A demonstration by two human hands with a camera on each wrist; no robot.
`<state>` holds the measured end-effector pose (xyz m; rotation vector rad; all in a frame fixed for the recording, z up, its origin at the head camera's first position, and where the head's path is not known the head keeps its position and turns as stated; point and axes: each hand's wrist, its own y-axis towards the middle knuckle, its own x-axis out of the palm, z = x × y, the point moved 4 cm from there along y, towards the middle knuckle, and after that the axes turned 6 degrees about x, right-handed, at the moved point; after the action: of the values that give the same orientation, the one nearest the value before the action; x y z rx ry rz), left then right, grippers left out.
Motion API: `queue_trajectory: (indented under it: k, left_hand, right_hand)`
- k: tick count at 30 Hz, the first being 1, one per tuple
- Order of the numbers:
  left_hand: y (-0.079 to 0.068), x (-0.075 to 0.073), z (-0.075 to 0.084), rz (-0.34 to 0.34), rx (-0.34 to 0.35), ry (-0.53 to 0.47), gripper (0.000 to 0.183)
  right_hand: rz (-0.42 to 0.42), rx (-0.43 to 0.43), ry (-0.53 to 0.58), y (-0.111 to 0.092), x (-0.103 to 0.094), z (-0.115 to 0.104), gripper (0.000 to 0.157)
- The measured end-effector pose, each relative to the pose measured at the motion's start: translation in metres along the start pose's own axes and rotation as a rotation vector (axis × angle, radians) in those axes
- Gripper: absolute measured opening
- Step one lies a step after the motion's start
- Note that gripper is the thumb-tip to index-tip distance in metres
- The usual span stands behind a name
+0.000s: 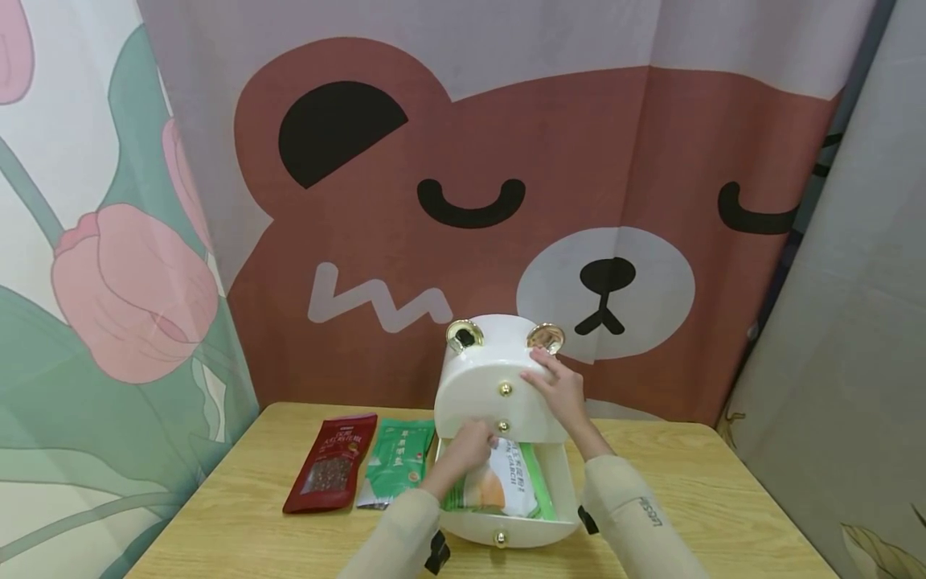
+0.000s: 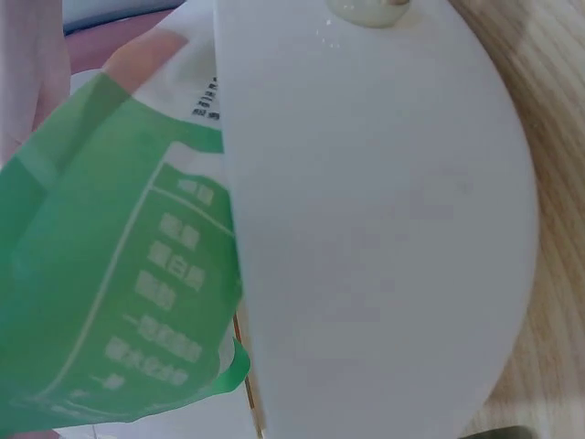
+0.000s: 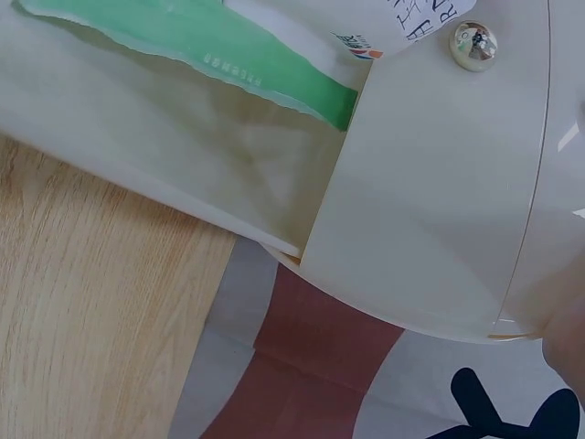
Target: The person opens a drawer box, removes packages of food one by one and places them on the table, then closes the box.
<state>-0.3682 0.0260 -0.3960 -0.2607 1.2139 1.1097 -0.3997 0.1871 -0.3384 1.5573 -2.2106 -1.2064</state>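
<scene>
A white storage box [image 1: 470, 386] with gold ears and gold knobs stands on the table, its bottom drawer [image 1: 567, 486] pulled out toward me. Inside the drawer lies a green and white bag of corn starch [image 1: 517, 482], its far end reaching under the box front. My left hand [image 1: 466, 450], fingers curled, grips the bag near that far end. In the left wrist view the bag's green end [image 2: 128, 274] rises above the drawer front [image 2: 384, 219]. With fingers spread, my right hand [image 1: 564, 390] rests on the upper right of the box, beside the right gold ear [image 1: 546, 338].
Left of the box, a dark red packet [image 1: 333, 466] and a green packet [image 1: 396, 462] lie side by side on the wooden table [image 1: 673, 498]. Behind the table hangs a curtain [image 1: 579, 145] with a brown bear print. More curtains flank both sides.
</scene>
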Motion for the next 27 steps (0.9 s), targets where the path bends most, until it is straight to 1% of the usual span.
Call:
queue_trajectory:
  k: [3,4,6,7,10,13,14,16,18,22,27]
  left_hand:
    - [0.000,-0.002,0.001,0.003,0.009,0.001,0.034]
    - [0.001,0.000,-0.001,0.004,0.013,0.004,0.033]
    - [0.004,0.005,-0.007,0.001,0.020,0.005,0.032]
    - [0.009,0.015,-0.018,0.022,0.059,0.008,0.034]
    - [0.015,0.023,-0.026,0.002,0.046,0.011,0.031]
    - [0.013,0.019,-0.020,-0.003,0.042,0.020,0.030]
    - [0.009,0.009,-0.009,-0.028,-0.001,0.016,0.028]
    - [0.005,0.004,-0.002,-0.021,0.004,0.022,0.031]
    - [0.001,-0.002,0.004,-0.031,-0.011,0.024,0.034]
    - [-0.002,-0.008,0.009,-0.062,-0.050,0.001,0.040]
    - [-0.002,-0.009,0.007,-0.066,-0.072,-0.031,0.040]
  right_hand:
    - [0.006,-0.012,-0.003,0.000,0.000,0.000,0.038]
    - [0.007,-0.016,-0.004,0.000,0.000,0.000,0.037]
    - [0.008,-0.018,-0.003,0.000,0.000,0.000,0.037]
    - [0.009,-0.019,-0.004,0.000,0.000,0.000,0.037]
    - [0.008,-0.012,-0.008,0.000,0.000,0.000,0.037]
    - [0.004,-0.002,-0.016,0.000,0.000,0.000,0.037]
    - [0.002,0.001,-0.017,0.000,0.000,0.001,0.037]
    - [-0.002,-0.001,-0.019,-0.001,0.000,0.001,0.037]
    - [-0.004,-0.007,-0.020,-0.001,0.000,0.001,0.037]
    - [-0.005,-0.022,-0.020,-0.001,0.000,0.000,0.037]
    - [-0.004,-0.025,-0.010,-0.001,-0.001,-0.001,0.037]
